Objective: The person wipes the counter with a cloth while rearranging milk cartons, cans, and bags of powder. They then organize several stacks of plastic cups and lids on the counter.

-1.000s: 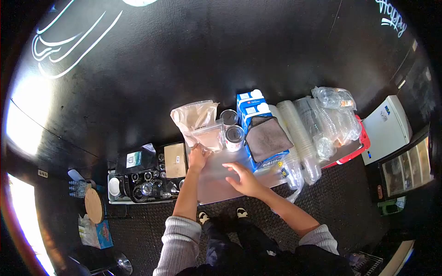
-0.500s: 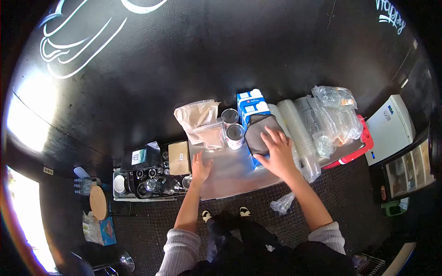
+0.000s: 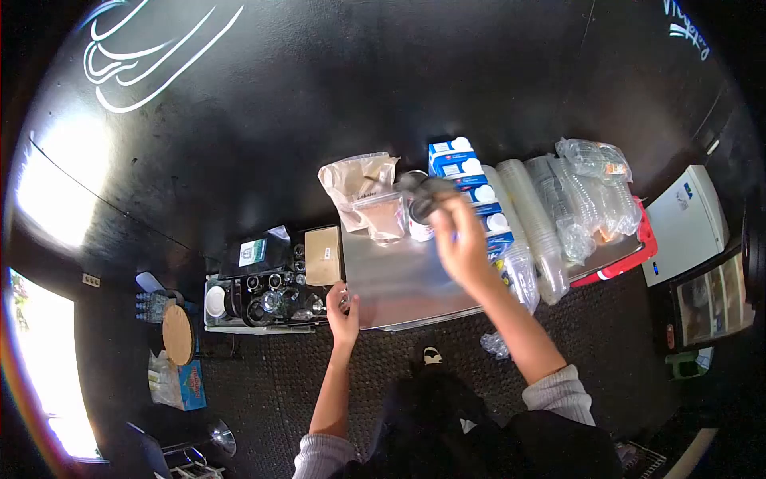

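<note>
Head view: grips a dark, motion-blurred cloth (image 3: pixel 431 190) in the right hand (image 3: pixel 461 243), fingers closed on its edge, just left of the cartons (image 3: pixel 453 158), above the front can (image 3: pixel 419 226). Holds the left hand (image 3: pixel 343 317) well to the left of the cartons, by the near edge of the table (image 3: pixel 399 279), thumb and fingers apart, close to some glassware (image 3: pixel 271 302). Cannot tell whether anything small sits between those fingers.

Looks largely sorted into groups, judging by the layout. Already upright in a row behind the right hand: the cartons, with caps showing. Just left of the cartons: the front can and, partly hidden by the cloth, another behind it. Farther left: a large pouch (image 3: pixel 345 177) with a small pouch (image 3: pixel 381 217) leaning near its front, then a brown box (image 3: pixel 323 259) beside the glassware. Just right of the cartons: stacked cups (image 3: pixel 532 211), lying lengthwise; beyond those, bagged cups (image 3: pixel 590 195) on a red tray (image 3: pixel 648 235). Not set down: the cloth, lifted clear of the cartons. Cannot judge from this how much else remains.
</note>
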